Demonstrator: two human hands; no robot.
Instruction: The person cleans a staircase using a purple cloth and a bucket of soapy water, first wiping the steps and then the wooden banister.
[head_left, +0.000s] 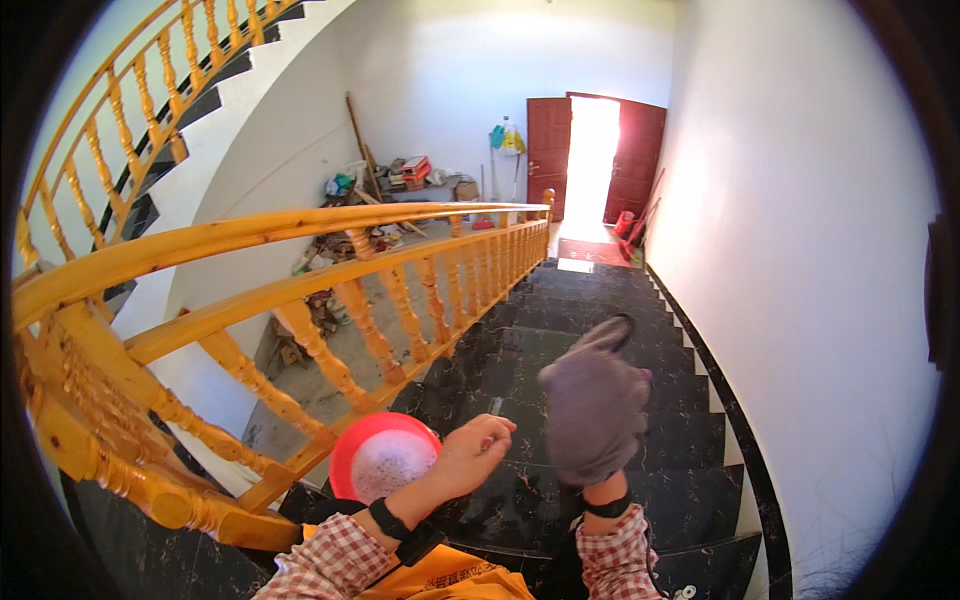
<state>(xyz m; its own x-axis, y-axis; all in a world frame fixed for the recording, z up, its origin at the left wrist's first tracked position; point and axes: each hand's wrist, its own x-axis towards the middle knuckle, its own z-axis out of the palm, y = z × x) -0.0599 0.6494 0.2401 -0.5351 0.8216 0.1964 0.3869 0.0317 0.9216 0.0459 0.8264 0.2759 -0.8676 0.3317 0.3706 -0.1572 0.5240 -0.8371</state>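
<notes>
My left hand (474, 451) has curled fingers and is beside a red basin (342, 457) of foamy water on a stair step. Nothing is plainly visible in its grasp. A grey cloth (596, 409), blurred at its upper end, drapes over my right hand and hides the fingers. Both are above the black stone stairs (517, 495). Dark bands circle both wrists, below which are red-and-white checked sleeves.
A varnished wooden banister (300, 225) runs down the left side, and a white wall (795, 225) the right. Red doors (549, 150) stand open at the bottom, near a red mat (595, 252). Piled clutter (330, 262) lies beyond the balusters.
</notes>
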